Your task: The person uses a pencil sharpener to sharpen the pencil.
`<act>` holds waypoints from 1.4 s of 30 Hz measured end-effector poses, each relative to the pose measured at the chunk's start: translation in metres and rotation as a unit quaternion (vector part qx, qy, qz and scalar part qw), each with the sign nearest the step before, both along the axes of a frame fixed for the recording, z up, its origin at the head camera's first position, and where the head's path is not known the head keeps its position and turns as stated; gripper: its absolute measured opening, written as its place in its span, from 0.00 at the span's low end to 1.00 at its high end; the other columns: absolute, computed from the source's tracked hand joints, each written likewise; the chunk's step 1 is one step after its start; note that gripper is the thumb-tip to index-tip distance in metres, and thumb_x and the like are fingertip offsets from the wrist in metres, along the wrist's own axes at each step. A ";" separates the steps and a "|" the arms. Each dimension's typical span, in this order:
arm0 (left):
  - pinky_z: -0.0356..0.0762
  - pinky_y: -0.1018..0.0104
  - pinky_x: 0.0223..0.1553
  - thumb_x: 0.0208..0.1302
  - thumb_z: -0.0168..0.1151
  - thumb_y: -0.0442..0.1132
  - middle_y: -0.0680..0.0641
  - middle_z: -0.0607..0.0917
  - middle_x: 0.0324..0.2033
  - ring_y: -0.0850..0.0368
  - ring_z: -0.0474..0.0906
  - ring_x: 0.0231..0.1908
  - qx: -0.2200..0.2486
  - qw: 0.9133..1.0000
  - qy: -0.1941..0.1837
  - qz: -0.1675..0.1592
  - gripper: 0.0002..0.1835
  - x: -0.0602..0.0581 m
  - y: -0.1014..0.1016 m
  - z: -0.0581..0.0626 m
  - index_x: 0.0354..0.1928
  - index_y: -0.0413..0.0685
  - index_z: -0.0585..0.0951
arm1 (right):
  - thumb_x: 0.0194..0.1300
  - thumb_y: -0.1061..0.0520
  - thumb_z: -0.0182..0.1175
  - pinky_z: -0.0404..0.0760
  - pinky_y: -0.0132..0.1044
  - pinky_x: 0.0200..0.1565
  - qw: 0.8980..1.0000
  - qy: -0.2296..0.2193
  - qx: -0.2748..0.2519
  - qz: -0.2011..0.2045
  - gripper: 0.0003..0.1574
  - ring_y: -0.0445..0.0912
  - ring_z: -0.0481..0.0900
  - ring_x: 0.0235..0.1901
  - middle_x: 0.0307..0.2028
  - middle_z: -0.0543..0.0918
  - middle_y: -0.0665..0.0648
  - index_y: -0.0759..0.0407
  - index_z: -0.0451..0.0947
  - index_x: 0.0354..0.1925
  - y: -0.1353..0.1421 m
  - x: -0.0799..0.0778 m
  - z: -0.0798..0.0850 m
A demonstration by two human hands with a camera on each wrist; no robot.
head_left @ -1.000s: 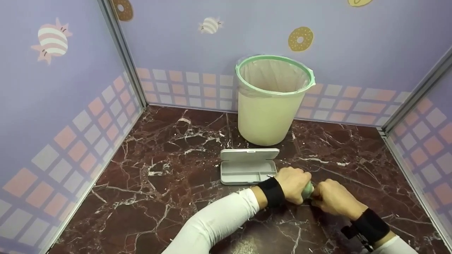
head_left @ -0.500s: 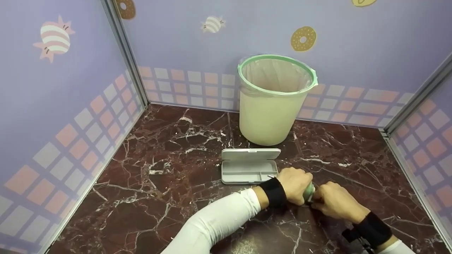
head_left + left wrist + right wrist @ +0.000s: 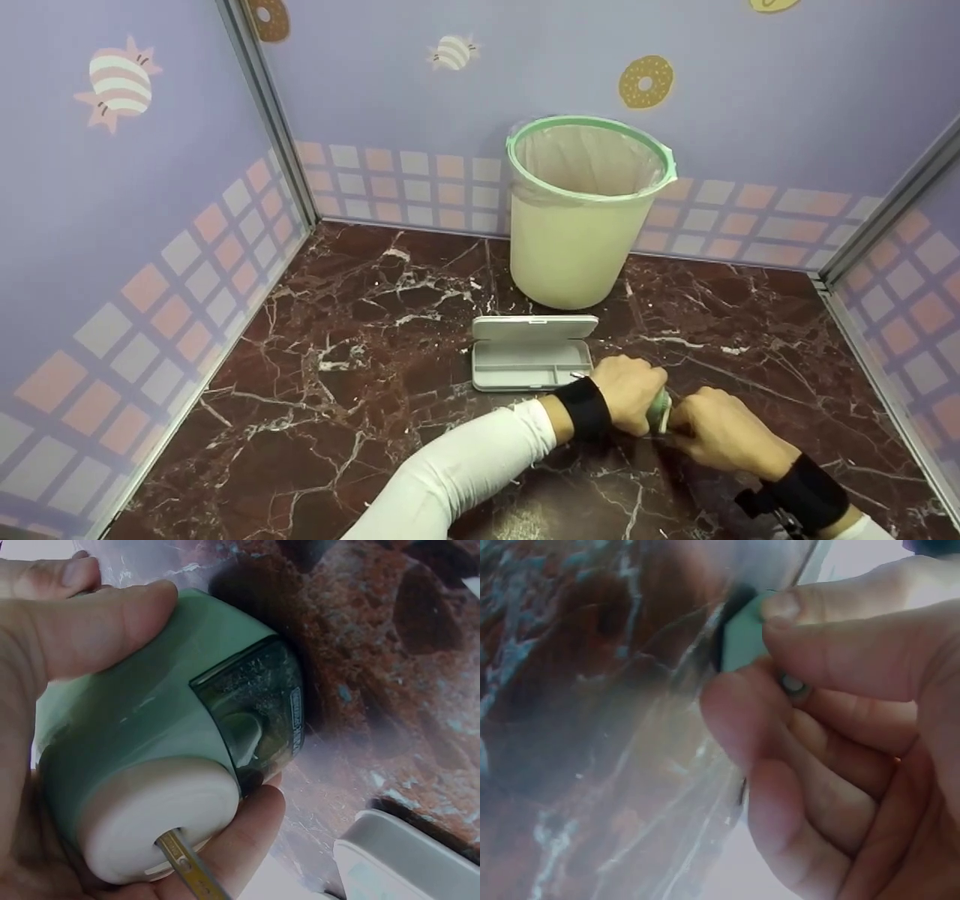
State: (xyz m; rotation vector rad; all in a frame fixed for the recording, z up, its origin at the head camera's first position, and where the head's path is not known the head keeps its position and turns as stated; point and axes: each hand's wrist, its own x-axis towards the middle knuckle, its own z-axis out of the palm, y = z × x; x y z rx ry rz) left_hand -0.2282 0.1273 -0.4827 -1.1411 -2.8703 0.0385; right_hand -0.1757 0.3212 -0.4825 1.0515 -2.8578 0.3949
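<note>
Head view: one dark red marbled surface (image 3: pixel 300 469), boxed in by lilac printed panels (image 3: pixel 360 82); neither has shifted beyond a slight drift of the whole picture.

One waste bin (image 3: pixel 570 251), cream with a green rim and clear liner, upright near the back panel; unmoved.

One pencil case (image 3: pixel 536 328), pale grey, lid raised, in front of the bin; unmoved.

Right hand (image 3: pixel 727 435): pinching a pencil (image 3: pixel 187 870) between thumb and fingers. This is the item altered: over the last half second its wrist has swung a little outward and toward the wearer. In the right wrist view a small round end (image 3: pixel 793 682), apparently the pencil's, shows between the fingers.

Left hand (image 3: pixel 630 394): grasping a pencil sharpener (image 3: pixel 142 709), just right of the case; place kept. Sharpener green, with a white front (image 3: pixel 112 817) and a see-through shavings compartment (image 3: pixel 259 697).

Pencil: its far end in the hole of that front, per the left wrist view; tip hidden. Judgement: the wrist shift suggests a turn or slight draw of the pencil, with sharpening underway and the two not yet parted.
</note>
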 end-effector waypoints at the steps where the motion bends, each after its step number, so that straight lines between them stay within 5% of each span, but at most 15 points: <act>1: 0.89 0.61 0.38 0.50 0.83 0.57 0.59 0.91 0.42 0.57 0.90 0.41 0.000 1.000 0.000 -0.001 0.24 0.000 0.000 0.000 0.48 0.65 0.84 | 0.52 0.57 0.82 0.59 0.26 0.23 1.000 0.003 0.000 0.003 0.32 0.27 0.58 0.18 0.17 0.59 0.29 0.37 0.68 0.14 0.000 0.000 0.002; 9: 0.89 0.62 0.37 0.51 0.84 0.57 0.60 0.91 0.42 0.59 0.90 0.41 0.002 1.000 -0.008 -0.007 0.24 -0.001 0.001 0.001 0.48 0.65 0.84 | 0.46 0.62 0.76 0.51 0.23 0.24 1.000 0.010 0.008 0.011 0.31 0.26 0.51 0.19 0.18 0.53 0.29 0.39 0.65 0.13 0.001 0.002 0.016; 25: 0.90 0.61 0.41 0.51 0.83 0.57 0.59 0.92 0.45 0.57 0.92 0.43 -0.008 1.000 -0.003 -0.006 0.26 -0.001 0.000 0.000 0.51 0.65 0.84 | 0.43 0.63 0.73 0.57 0.31 0.21 0.996 0.063 0.052 -0.041 0.31 0.31 0.54 0.17 0.15 0.57 0.32 0.36 0.63 0.12 -0.002 -0.002 0.043; 33: 0.90 0.61 0.41 0.53 0.83 0.56 0.59 0.91 0.45 0.58 0.91 0.44 -0.012 1.000 -0.010 -0.013 0.26 -0.003 -0.002 -0.001 0.52 0.65 0.83 | 0.46 0.57 0.80 0.62 0.33 0.22 0.995 0.055 0.053 -0.057 0.26 0.32 0.61 0.18 0.14 0.67 0.31 0.32 0.74 0.14 -0.002 -0.006 0.048; 42: 0.91 0.61 0.42 0.53 0.83 0.55 0.59 0.92 0.46 0.57 0.92 0.45 -0.003 1.000 -0.009 -0.019 0.26 -0.006 -0.002 -0.003 0.53 0.65 0.83 | 0.43 0.59 0.80 0.67 0.39 0.20 0.991 0.087 0.066 -0.074 0.27 0.36 0.66 0.18 0.14 0.70 0.36 0.35 0.73 0.13 -0.006 -0.007 0.052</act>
